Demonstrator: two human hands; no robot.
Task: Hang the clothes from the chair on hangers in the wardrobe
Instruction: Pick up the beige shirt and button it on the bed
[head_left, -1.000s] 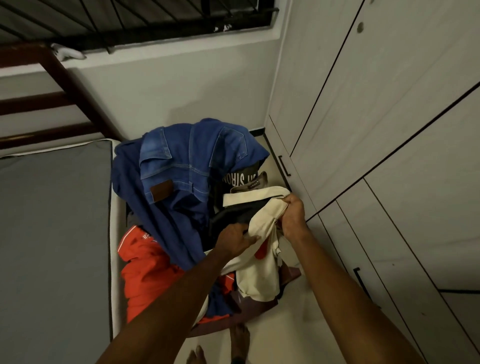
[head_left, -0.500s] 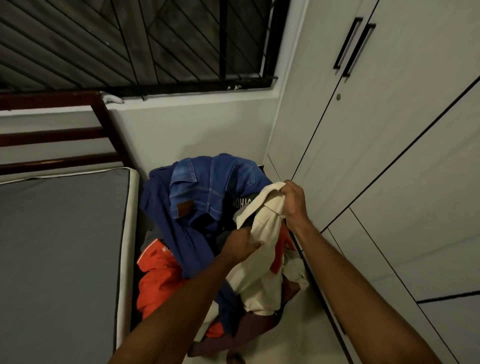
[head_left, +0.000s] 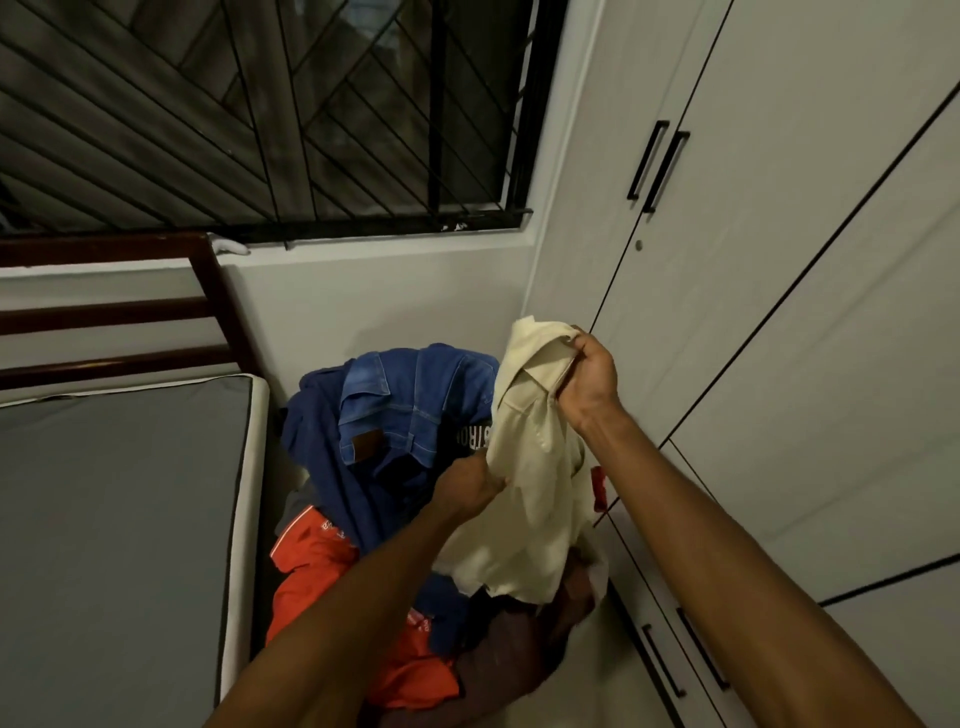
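Garment in hand: a cream cotton shirt (head_left: 535, 483), held up above the clothes pile, its lower hem hanging down to touch the heap.
Right hand: the right hand (head_left: 589, 375) grips the shirt's upper edge at the collar area, fingers curled round the fabric, raised level with the top of the pile.
Left hand: the left hand (head_left: 467, 486) pinches the shirt's left edge lower down, fingers closed on the cloth.
Clothes pile: a heap of garments on a chair, the chair itself almost wholly hidden. Blue denim jeans (head_left: 410, 405) with a brown leather patch lie on top, over a dark blue cloth. A black garment with white lettering (head_left: 470, 436) shows just beside the shirt. An orange-red garment with white trim (head_left: 317, 566) lies at the near left; a dark brown cloth (head_left: 498, 660) lies at the near right.
Wardrobe: a white panelled wardrobe (head_left: 779, 312) stands right of the pile, doors closed, with black bar handles (head_left: 657, 163).
Bed: a grey mattress with white edging (head_left: 119, 519) lies left of the pile, against a dark wooden headboard (head_left: 104, 317).
Window: a window with black metal grille (head_left: 260, 114) is set in the wall behind the pile.
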